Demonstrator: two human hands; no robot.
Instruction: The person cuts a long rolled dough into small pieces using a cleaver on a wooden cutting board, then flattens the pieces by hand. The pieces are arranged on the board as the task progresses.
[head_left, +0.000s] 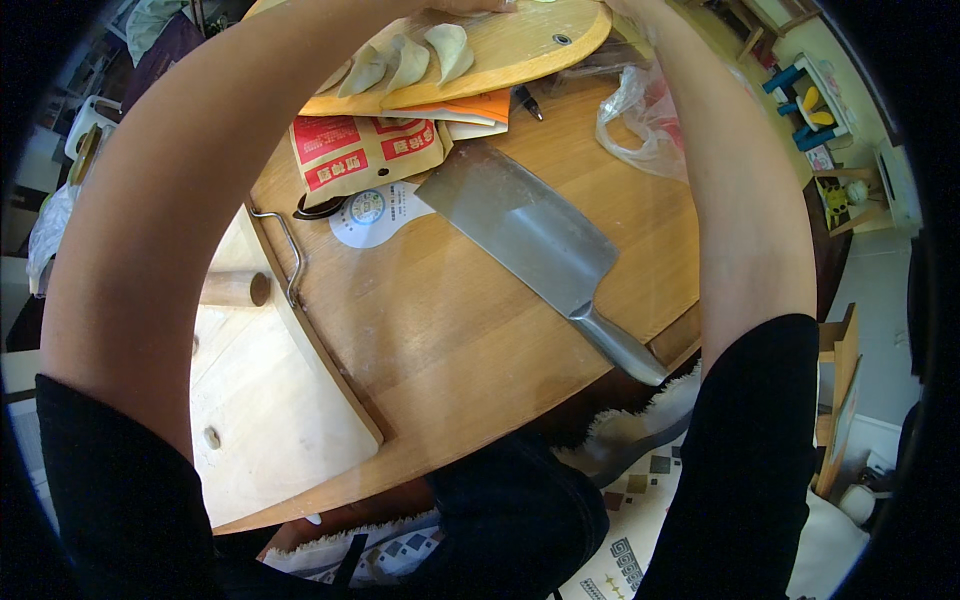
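Observation:
Both my arms reach to the top edge of the view, where the hands are mostly cut off. A sliver of my left hand (471, 5) shows over a round-edged wooden board (517, 56). My right hand (634, 13) is by that board's right rim; whether it grips the rim is hidden. Several pale folded dumplings (451, 54) stand in a row on the board, partly behind my left forearm. Nearer to me, a metal cleaver (525, 217) lies flat on the wooden table (390, 315), its handle pointing to the lower right, past the table edge.
At left lies a pale pastry board (300, 420) with a metal handle (292, 255), a rolling pin (236, 289) and a small dough bit (211, 438). Under the round-edged board are a paper packet (360, 154) and papers (480, 112). A pen (528, 103) and plastic bag (637, 120) lie right.

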